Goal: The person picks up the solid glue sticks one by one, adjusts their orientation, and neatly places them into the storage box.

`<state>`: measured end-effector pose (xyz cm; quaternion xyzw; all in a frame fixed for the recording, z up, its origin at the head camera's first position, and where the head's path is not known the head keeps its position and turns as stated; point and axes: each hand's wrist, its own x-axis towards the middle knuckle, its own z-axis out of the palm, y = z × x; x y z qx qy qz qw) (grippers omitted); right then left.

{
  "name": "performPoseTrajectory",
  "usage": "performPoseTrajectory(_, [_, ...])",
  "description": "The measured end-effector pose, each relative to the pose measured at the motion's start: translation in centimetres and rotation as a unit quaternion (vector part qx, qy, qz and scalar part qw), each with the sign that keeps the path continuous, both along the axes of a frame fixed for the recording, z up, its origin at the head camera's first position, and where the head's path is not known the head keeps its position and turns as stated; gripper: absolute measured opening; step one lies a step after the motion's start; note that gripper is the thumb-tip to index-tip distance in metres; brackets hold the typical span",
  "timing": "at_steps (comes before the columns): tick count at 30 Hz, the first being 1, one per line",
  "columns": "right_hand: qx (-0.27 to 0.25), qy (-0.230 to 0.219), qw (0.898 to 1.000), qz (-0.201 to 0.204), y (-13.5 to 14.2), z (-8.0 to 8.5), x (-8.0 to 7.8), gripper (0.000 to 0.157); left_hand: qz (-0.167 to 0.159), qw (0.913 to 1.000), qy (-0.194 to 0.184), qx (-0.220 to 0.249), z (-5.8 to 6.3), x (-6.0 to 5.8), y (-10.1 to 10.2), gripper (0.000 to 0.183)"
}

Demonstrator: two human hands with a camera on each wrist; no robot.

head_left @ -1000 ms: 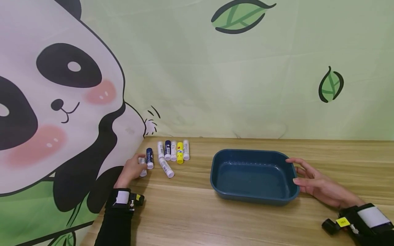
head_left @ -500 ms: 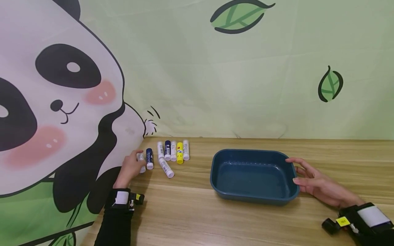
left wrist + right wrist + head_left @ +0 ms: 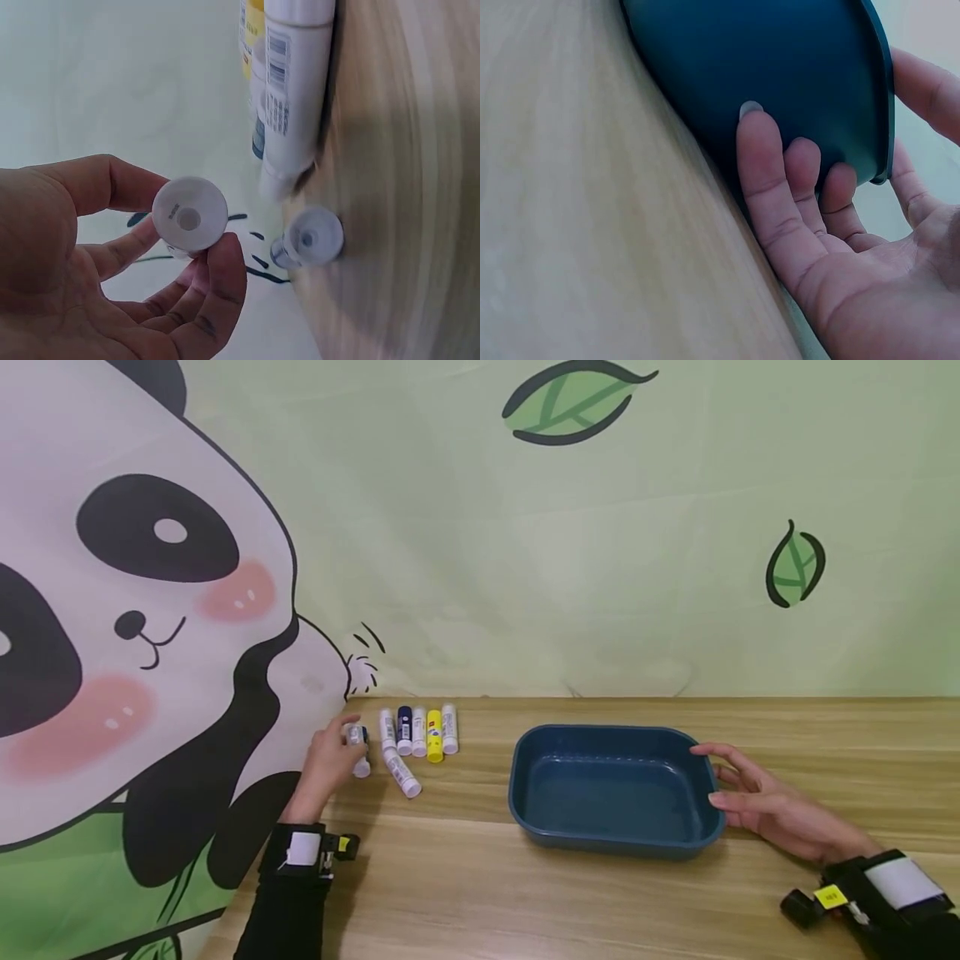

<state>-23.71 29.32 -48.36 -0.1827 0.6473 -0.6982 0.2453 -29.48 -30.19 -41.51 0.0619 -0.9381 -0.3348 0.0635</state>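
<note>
My left hand (image 3: 326, 768) pinches a white glue stick (image 3: 190, 216) between thumb and finger, its round base facing the left wrist camera. Partly hidden behind it stands a dark blue glue stick (image 3: 365, 734). Just to the right, a slanted white glue stick (image 3: 402, 773) lies before a row of several others, including a yellow glue stick (image 3: 434, 736) and another dark blue one (image 3: 405, 731). My right hand (image 3: 772, 806) grips the right end of a dark blue plastic tray (image 3: 615, 842); in the right wrist view several fingers (image 3: 769, 172) rest against its outer wall.
The wood-grain table (image 3: 450, 893) runs back to a pale green cloth (image 3: 480, 568) printed with leaves. A large printed panda (image 3: 172, 693) covers the cloth along the left side, close to my left hand.
My left hand has lifted the white glue stick and brought it slightly right, now overlapping the dark blue one. The right hand and tray stay put; the head view shifts slightly.
</note>
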Motion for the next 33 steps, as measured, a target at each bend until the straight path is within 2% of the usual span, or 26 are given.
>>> performPoseTrajectory(7, [-0.007, 0.007, 1.000, 0.000, -0.1, -0.3, -0.1, 0.058, -0.022, 0.9997, 0.001, 0.011, 0.6, 0.3, 1.4, 0.056])
performPoseTrajectory(15, [-0.001, 0.003, 1.000, -0.005, 0.0, -0.1, -0.1, 0.058, -0.058, 0.9968, 0.003, 0.055, 0.9, 0.6, 3.4, 0.056])
performPoseTrajectory(21, [-0.009, 0.001, 1.000, 0.002, -0.1, 0.1, 0.1, 0.058, -0.085, 0.9909, -0.017, 0.103, 0.9, 1.1, 4.2, 0.057])
performPoseTrajectory(28, [-0.013, -0.001, 1.000, 0.002, -0.1, 0.1, 0.1, 0.057, -0.098, 0.9828, -0.045, 0.150, 1.5, 1.4, 5.3, 0.059])
performPoseTrajectory(33, [-0.009, 0.002, 1.000, -0.002, 0.0, 0.1, 0.1, 0.058, -0.115, 0.9785, -0.058, 0.161, 1.8, 1.6, 6.4, 0.058])
